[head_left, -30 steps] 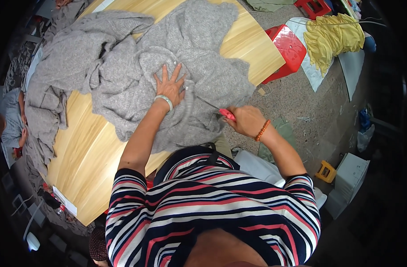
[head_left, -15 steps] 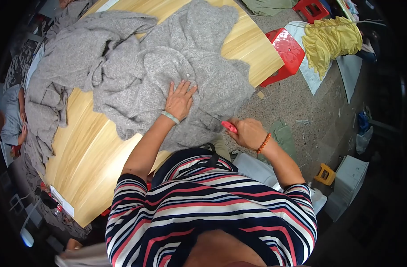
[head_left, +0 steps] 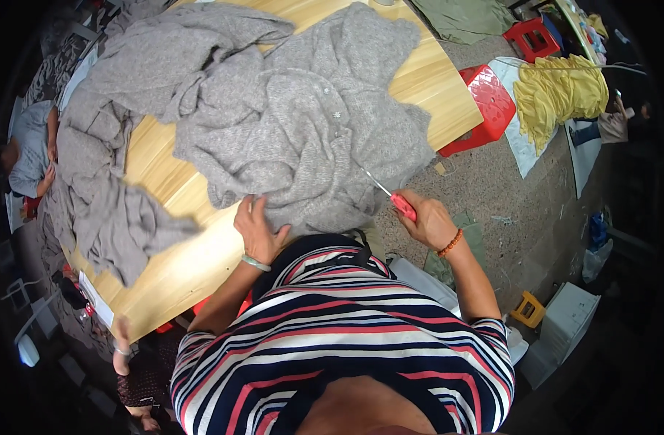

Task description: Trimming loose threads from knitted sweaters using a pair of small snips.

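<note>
A grey knit garment (head_left: 292, 138) lies rumpled over the wooden table (head_left: 179, 264) in front of me, with a few small shiny spots near its middle that may be buttons. My left hand (head_left: 259, 235) is at the garment's near edge, fingers and thumb spread, holding nothing. In my right hand (head_left: 430, 225) is a red-handled tool (head_left: 403, 206) with a thin metal shaft, its kind unclear. The shaft points up and left over the garment's right side; whether its tip touches the knit cannot be made out.
More grey knit cloth (head_left: 132, 225) covers the table's left side. A person in grey (head_left: 33, 148) sits at far left, and another person's blurred hand (head_left: 121, 333) is at the near left corner. Red stools (head_left: 488, 101) and yellow cloth (head_left: 560, 90) are at right, a white bin (head_left: 567, 319) lower right.
My left hand has drawn back from the garment's middle to its near edge. The tool has shifted slightly right, showing more shaft. At left, grey cloth has swung further onto the table, blurred.
</note>
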A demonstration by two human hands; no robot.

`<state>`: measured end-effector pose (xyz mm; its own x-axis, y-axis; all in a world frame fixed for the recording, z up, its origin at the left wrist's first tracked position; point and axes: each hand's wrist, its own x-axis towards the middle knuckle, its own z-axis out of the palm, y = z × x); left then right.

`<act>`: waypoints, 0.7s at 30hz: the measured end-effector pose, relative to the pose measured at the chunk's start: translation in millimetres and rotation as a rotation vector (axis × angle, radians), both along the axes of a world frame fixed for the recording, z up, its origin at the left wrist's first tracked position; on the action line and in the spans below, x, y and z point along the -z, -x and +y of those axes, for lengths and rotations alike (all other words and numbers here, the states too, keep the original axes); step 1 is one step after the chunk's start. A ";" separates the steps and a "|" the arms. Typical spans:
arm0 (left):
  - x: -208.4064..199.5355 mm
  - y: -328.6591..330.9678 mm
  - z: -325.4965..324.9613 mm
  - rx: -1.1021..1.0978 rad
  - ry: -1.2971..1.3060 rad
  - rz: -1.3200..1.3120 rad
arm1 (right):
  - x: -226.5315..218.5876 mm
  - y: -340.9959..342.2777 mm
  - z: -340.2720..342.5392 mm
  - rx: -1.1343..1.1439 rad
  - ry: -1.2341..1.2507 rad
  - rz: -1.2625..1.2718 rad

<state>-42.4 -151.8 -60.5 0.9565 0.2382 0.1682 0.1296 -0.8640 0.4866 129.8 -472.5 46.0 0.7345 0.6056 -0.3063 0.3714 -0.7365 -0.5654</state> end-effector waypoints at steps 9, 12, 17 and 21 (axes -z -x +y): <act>34.9 6.7 26.7 -0.209 0.678 0.375 | -8.8 14.0 25.3 -0.168 0.037 0.038; -59.4 -8.1 30.7 -0.056 1.106 0.045 | -15.1 14.9 22.5 -0.145 0.058 0.006; -209.2 -37.3 86.5 0.118 1.073 -0.166 | -34.8 6.7 45.2 -0.073 0.029 -0.081; -304.2 -85.5 135.5 0.043 1.059 -0.465 | -49.8 0.9 68.0 -0.004 -0.088 -0.170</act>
<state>43.0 -16.3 243.6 0.8655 0.4386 0.2418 -0.2717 0.0055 0.9624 128.9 -404.5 95.7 0.7688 0.6274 -0.1239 0.4699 -0.6855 -0.5562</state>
